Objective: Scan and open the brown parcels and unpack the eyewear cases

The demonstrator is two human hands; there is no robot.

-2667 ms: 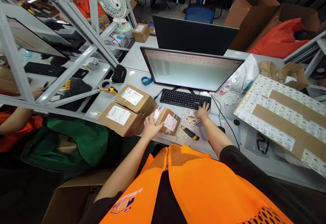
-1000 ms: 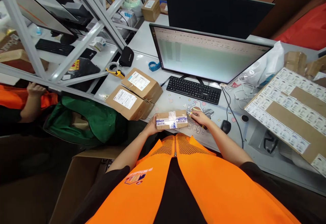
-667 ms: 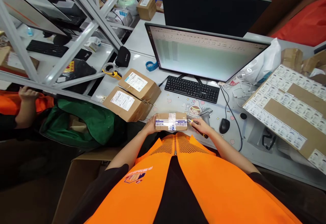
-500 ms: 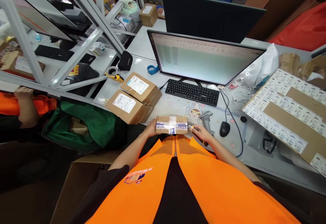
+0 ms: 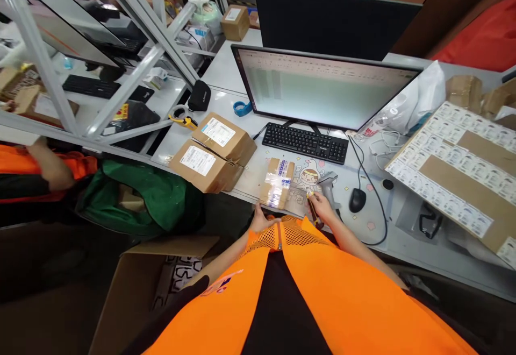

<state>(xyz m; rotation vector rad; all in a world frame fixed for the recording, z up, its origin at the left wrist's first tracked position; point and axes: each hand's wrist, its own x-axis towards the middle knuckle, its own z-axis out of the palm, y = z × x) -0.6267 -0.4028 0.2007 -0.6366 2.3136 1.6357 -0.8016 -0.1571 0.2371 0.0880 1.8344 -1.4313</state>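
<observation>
A small cardboard box lies lengthwise on the desk in front of me, with clear tape bearing blue print crossed over its top. At its near edge is my left hand, thumb and fingers spread apart, the thumb by the near left corner. My right hand is closed around a box cutter with a dark handle and a yellow part near its tip, just right of the box. A grey barcode scanner lies beyond that hand. Two larger labelled cartons sit side by side to the left.
Behind the box are a keyboard and a lit monitor; a mouse is to the right. A label-covered cardboard sheet takes up the right side. Below the desk at left are an open carton and a green bag.
The small box has turned from crosswise to lengthwise and moved forward onto the desk. My left hand has shifted from its left end to its near edge. The box cutter stays in my right hand.
</observation>
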